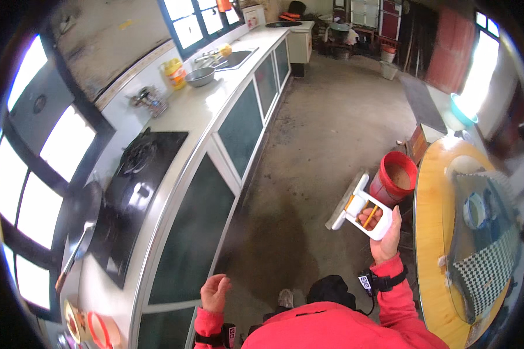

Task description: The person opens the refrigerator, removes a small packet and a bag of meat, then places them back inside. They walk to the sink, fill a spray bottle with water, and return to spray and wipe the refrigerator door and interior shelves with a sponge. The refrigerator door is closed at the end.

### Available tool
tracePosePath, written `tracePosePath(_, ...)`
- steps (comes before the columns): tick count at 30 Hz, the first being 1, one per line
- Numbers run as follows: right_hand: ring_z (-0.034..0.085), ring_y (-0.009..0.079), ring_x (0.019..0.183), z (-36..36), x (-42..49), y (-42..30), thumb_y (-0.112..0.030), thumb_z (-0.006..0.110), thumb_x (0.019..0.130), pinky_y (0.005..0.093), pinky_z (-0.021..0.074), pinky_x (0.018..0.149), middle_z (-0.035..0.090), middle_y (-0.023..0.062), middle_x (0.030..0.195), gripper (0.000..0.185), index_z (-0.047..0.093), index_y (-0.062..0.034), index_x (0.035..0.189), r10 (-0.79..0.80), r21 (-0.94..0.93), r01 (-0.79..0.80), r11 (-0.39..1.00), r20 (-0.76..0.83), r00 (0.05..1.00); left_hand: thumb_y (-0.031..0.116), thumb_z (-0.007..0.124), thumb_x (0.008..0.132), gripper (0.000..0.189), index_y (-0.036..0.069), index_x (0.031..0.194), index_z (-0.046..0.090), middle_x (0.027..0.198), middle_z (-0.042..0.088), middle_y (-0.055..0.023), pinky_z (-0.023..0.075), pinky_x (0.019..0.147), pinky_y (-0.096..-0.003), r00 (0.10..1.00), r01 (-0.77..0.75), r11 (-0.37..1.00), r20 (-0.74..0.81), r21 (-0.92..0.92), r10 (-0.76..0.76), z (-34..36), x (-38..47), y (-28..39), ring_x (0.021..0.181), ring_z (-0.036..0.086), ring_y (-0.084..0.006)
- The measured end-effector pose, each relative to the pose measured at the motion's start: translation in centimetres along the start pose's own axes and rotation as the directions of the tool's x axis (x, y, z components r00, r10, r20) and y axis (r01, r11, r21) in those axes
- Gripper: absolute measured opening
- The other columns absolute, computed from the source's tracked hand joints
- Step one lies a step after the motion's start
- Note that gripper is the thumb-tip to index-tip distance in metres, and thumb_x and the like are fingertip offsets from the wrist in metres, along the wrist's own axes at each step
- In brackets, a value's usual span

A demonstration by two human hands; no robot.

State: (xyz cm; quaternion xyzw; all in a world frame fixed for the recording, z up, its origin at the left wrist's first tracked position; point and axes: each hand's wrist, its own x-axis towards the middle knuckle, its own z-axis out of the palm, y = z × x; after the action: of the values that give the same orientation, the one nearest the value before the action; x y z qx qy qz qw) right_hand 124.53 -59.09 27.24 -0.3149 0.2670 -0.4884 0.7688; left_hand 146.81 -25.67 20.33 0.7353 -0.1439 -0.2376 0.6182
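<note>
My right hand [386, 237] holds a white plastic spray cleaning tool [358, 205] by its loop handle, with the fingers curled through the opening by an orange strip. Its wide dark-edged head points left, over the floor. Just beyond the tool a red bucket [382, 187] with brownish contents stands beside the round table. My left hand [215, 292] hangs near the cabinet front with its fingers curled in; nothing shows in it.
A long counter [196, 113] on the left bears a black gas hob [144, 187], a wok [85, 218], a metal bowl [200, 77] and a sink [238, 59]. At right stands a round wooden table [430, 244] with a covered bowl. Concrete floor [310, 126] runs between them.
</note>
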Motion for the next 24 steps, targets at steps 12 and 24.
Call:
tracePosePath(12,0.059,0.0198,0.064,-3.7,24.7,-1.5,-0.037,0.032,0.089,0.0322,0.0495,0.063,0.059,0.0107,0.072,0.046,0.054,0.0027,0.085,-0.085,-0.219,0.053,0.974,-0.141,0.986,0.012,0.058,0.079,0.016,-0.001,0.088,0.059,0.077,0.061,-0.0092,0.0454,0.063,-0.0253,0.918,-0.330,0.896,0.322,0.298,0.231,17.6,27.0,8.4,0.071,0.057,-0.0137)
tracePosePath(24,0.060,0.0181,0.069,8.4,49.4,2.5,-0.008,0.057,0.079,0.0302,0.0493,0.063,0.061,0.0123,0.077,0.017,0.054,0.0050,0.091,0.112,-0.146,-0.105,0.984,0.042,0.993,0.008,0.053,0.079,0.019,0.007,0.097,0.057,0.084,0.059,-0.0067,0.0439,0.059,-0.0260,0.839,-0.539,0.558,0.341,0.632,0.424,21.1,49.6,14.7,0.068,0.054,-0.0148)
